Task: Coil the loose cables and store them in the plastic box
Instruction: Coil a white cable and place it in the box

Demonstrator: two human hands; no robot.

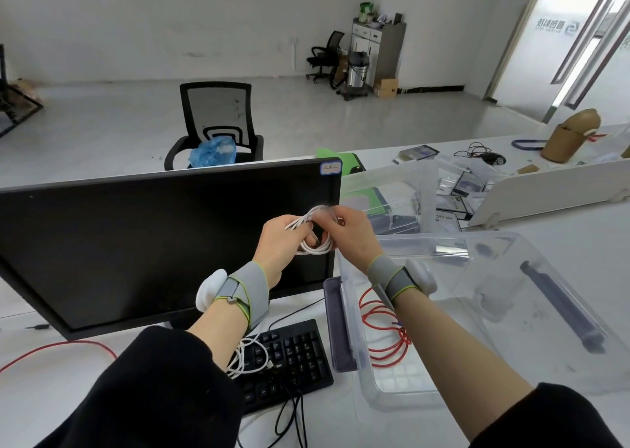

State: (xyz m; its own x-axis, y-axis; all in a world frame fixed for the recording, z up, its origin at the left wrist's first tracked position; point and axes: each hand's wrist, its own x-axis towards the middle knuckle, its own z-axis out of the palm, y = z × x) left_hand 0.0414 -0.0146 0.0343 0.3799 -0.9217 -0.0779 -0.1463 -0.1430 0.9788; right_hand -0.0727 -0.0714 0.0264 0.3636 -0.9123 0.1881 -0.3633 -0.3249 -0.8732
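Both hands are raised in front of the monitor with a white cable [315, 247] wound into a small coil between them. My left hand [281, 243] grips one side of the coil. My right hand [351, 234] pinches the upper loop of it. Below my right forearm stands the clear plastic box [385, 389], open, with a coiled red cable [383, 328] lying inside. Its transparent lid [552, 297] leans beside it on the right. A second white cable [247, 357] lies loosely bunched on the black keyboard [293, 359].
The black monitor [163, 243] fills the left of the desk. A loose red cable [58, 348] runs along the desk at the left. Black wires [289, 417] trail from the keyboard. Another clear bin [388, 192] and a white divider [545, 188] stand behind the box.
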